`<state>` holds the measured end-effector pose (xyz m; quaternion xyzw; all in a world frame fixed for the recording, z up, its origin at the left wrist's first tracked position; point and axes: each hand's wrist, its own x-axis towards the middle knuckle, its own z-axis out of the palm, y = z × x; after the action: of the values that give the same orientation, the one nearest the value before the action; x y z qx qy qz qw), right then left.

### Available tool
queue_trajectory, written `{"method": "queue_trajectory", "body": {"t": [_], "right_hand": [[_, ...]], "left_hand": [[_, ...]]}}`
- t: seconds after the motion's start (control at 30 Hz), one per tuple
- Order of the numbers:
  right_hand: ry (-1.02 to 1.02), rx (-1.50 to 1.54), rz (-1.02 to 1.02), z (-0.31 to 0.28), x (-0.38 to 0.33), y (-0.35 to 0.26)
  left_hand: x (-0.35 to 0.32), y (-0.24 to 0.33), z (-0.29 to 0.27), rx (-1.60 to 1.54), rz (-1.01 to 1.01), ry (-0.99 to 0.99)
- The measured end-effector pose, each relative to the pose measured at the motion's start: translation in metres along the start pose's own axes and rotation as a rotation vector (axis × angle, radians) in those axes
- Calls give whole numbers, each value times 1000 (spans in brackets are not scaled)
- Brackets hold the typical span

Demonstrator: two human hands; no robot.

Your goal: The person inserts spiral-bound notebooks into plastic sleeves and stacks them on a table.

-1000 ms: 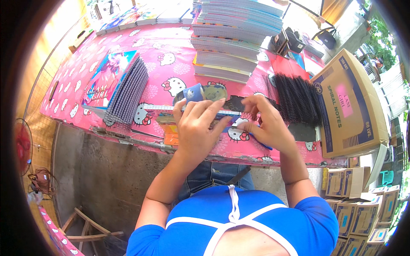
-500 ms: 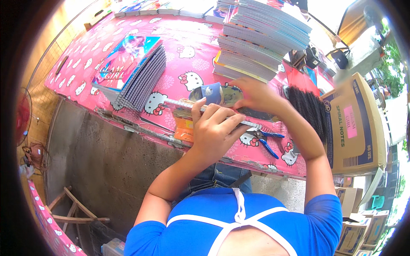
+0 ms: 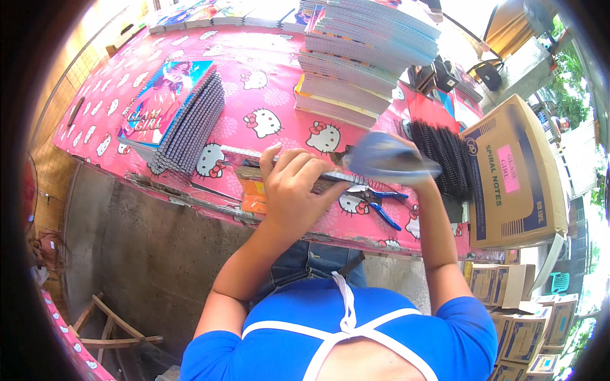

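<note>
My left hand (image 3: 291, 187) is closed over a notebook (image 3: 240, 154), which stands on edge with a coil running along its upper side. The coil sticks out past the notebook toward my right hand (image 3: 416, 155). That hand grips a blue-grey object (image 3: 384, 157), smeared by motion, so its kind is unclear; it hides part of my fingers. Just below lie pliers (image 3: 386, 213) with blue handles. An orange packet (image 3: 253, 197) sits by my left wrist, partly behind the notebook.
A stack of spiral notebooks (image 3: 175, 120) stands at left, a tall pile of unbound notebooks (image 3: 368, 63) at the back. Right of my hands are black spiral coils (image 3: 441, 159) and a cardboard box (image 3: 518, 178). A pink patterned cloth (image 3: 254, 105) covers the table.
My right hand has picked up the blue-grey object from the table behind the notebook and moved it rightward, over the coil's end. My left hand keeps hold of the notebook.
</note>
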<state>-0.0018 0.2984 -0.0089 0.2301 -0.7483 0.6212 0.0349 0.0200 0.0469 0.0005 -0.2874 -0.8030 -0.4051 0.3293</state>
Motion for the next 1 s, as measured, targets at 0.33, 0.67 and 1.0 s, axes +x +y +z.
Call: {"method": "queue_trajectory", "body": {"t": [0.33,0.67,1.0], "right_hand": [[52,-306,6,-12,3,-1],[-73,122,16,27,22,-11],[12,-273,208,39,50,-4]], "left_hand": [[4,-2,-4,-12,-29,-60],[2,-33,-37,168,-161,-16],[2,-32,-33,85,-168,92]]}}
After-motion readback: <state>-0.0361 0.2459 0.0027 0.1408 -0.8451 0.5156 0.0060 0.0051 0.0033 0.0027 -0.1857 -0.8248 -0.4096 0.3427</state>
